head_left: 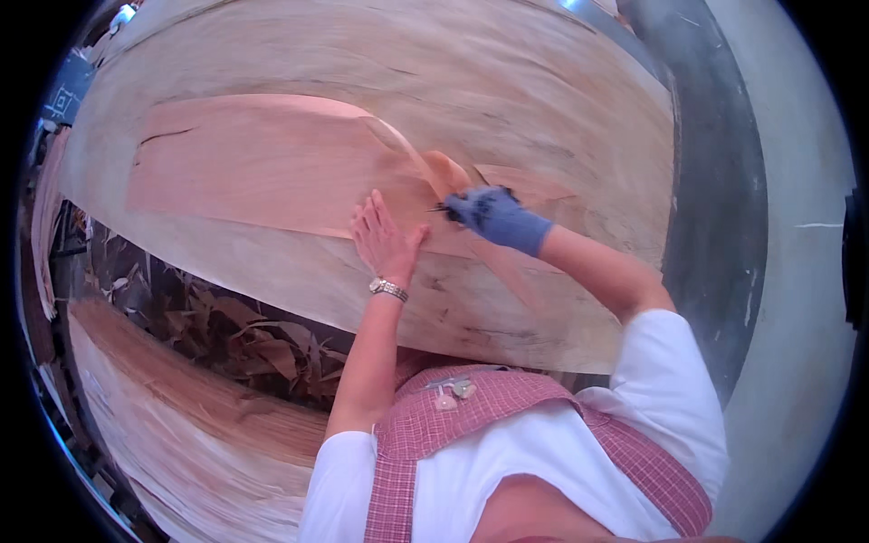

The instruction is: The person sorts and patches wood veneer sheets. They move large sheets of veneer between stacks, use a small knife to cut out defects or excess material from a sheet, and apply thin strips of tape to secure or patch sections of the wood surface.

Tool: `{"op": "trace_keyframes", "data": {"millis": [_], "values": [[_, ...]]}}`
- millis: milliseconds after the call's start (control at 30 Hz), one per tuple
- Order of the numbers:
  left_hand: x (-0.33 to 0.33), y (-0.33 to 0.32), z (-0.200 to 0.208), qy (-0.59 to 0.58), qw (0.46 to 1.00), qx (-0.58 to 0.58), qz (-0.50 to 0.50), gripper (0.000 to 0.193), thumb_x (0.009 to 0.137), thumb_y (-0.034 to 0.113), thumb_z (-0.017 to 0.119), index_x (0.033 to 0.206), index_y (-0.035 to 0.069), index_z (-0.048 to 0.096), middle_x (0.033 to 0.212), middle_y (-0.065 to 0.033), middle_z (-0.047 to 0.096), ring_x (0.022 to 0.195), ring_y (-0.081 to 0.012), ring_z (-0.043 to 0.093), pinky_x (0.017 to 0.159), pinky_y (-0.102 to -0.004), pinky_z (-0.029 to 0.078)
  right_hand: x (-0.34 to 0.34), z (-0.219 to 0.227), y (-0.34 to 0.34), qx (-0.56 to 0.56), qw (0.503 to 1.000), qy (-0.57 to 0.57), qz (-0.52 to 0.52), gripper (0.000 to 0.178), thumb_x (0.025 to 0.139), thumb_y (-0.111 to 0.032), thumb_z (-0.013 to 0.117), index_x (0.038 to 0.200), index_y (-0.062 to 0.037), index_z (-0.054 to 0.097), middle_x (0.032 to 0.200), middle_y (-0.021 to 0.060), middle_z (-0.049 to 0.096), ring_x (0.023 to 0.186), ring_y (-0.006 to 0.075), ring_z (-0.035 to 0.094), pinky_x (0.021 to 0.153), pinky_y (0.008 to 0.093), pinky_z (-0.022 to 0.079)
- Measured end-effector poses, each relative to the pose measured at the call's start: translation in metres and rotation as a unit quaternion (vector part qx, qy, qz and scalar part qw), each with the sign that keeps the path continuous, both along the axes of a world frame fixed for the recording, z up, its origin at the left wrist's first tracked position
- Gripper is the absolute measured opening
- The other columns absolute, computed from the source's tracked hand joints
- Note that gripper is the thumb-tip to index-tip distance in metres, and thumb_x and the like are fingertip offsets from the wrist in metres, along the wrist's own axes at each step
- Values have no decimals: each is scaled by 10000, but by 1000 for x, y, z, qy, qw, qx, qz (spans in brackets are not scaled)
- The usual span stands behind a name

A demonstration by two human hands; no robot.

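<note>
On the wide pale veneer sheet, the left hand lies flat and released, pinning the reddish veneer strip steady while the gloved right hand, clenched on a small dark tool, works its curling edge.

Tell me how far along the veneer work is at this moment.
Done: a pinkish veneer sheet already lies flat on the larger pale sheet. In hand: the bare left hand presses down its lower edge, while the gloved right hand works with a small dark tool at the strip curling up there; what the tool is cannot be told. Left: that lifted end and the narrow piece beyond it.
</note>
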State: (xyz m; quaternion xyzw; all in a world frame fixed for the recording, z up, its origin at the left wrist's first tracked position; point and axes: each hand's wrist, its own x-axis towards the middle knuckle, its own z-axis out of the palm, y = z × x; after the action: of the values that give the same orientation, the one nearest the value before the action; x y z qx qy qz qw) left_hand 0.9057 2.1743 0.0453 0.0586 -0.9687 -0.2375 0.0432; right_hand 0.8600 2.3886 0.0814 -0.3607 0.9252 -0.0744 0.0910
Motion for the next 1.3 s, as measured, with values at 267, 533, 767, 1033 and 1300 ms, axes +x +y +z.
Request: {"op": "trace_keyframes", "data": {"millis": [267,533,767,1033,1300], "values": [[4,1,-1,12,1000,-16,-4,1069,634,490,843,1472,65,333,1389,-143,458,1329,-362,375,1102,-483,316,-9,-37,-9,46,999,24,12,143,936,-219,522,1057,-174,583,774,110,668,651,298,672,541,429,528],[3,6,11,-39,999,-18,-3,1096,671,499,824,1504,40,281,1470,-155,386,1395,-378,313,1163,-493,239,154,-18,90,119,950,-89,-276,255,963,-203,482,1194,-120,552,780,166,675,690,351,678,563,476,521],[-9,5,35,-137,988,-21,-64,984,768,486,752,1511,46,279,1486,-182,374,1356,-389,363,1110,-503,310,103,-6,-11,-180,937,-37,-296,246,988,-287,519,1131,-88,546,1038,222,660,751,385,679,612,489,524],[-241,-139,-12,199,912,-287,-214,701,782,122,662,1437,128,412,1372,-137,530,1245,-327,515,1021,-553,395,87,-4,-76,-29,956,-38,-289,269,1000,-309,504,1140,-86,559,1295,216,582,717,317,706,589,433,566],[-242,-161,66,17,914,-123,-386,168,792,76,660,955,89,621,1014,-83,641,1036,-293,600,1034,-459,420,104,-14,-55,57,979,-2,-193,323,975,-277,508,1223,-80,566,1356,260,533,761,357,704,611,413,575]]}}
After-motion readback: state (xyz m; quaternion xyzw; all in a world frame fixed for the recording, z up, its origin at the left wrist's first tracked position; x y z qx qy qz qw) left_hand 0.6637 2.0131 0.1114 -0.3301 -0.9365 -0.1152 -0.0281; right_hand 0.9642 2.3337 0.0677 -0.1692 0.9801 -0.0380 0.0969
